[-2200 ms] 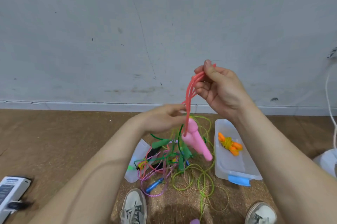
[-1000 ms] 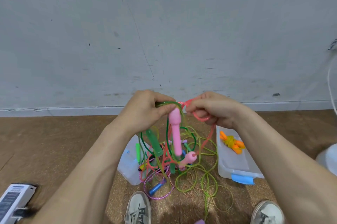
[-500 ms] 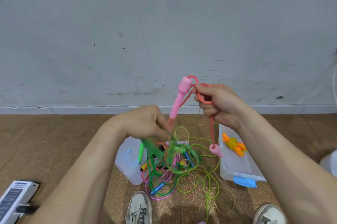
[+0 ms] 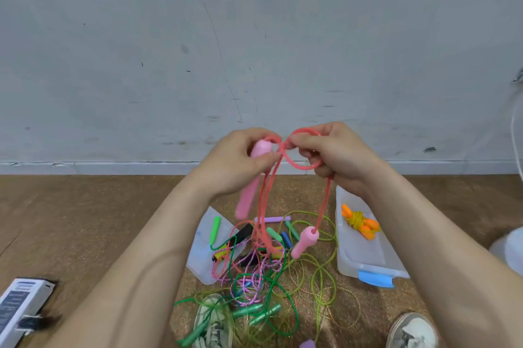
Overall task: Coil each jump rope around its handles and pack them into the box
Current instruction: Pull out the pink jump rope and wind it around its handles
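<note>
The pink jump rope (image 4: pixel 325 200) has a thin coral-pink cord and two pale pink, smooth, rounded handles. It is held up in front of the wall, above the tangled pile of ropes (image 4: pixel 254 279) on the floor, and several of its strands trail down into that pile.

The upper handle (image 4: pixel 247 200) stands nearly upright with its long axis slightly tilted, its top by the knuckles and its free end pointing down and a little left. The lower handle (image 4: pixel 305 240) dangles from a single strand, its cord end up and to the right, its butt down and to the left, just above the pile. Between the hands the cord forms a round loop.

The left hand (image 4: pixel 240 161) is curled round the top of the upper handle, the thumb pressing cord strands against it. The right hand (image 4: pixel 336 155) pinches the loop where it crosses and has fingers hooked through it.

To the right on the floor lies the clear box (image 4: pixel 351 265), with a coiled orange rope (image 4: pixel 360 223) inside.
</note>
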Demonstrator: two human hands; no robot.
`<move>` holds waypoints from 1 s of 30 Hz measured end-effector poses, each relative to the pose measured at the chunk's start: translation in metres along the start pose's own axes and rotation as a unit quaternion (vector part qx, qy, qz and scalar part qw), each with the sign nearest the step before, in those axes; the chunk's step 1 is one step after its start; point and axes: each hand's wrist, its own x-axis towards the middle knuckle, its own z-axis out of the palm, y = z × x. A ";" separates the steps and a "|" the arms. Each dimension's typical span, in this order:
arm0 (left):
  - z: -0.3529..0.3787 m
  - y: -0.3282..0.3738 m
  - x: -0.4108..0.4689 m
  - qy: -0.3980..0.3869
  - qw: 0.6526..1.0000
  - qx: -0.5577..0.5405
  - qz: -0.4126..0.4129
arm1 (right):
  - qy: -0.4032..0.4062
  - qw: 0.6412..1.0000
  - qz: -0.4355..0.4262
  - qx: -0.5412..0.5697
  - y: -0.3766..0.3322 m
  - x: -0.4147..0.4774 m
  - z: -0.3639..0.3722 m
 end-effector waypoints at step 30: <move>0.000 0.004 0.011 0.131 0.817 -0.534 -0.173 | -0.275 0.945 0.145 0.102 0.029 -0.028 0.001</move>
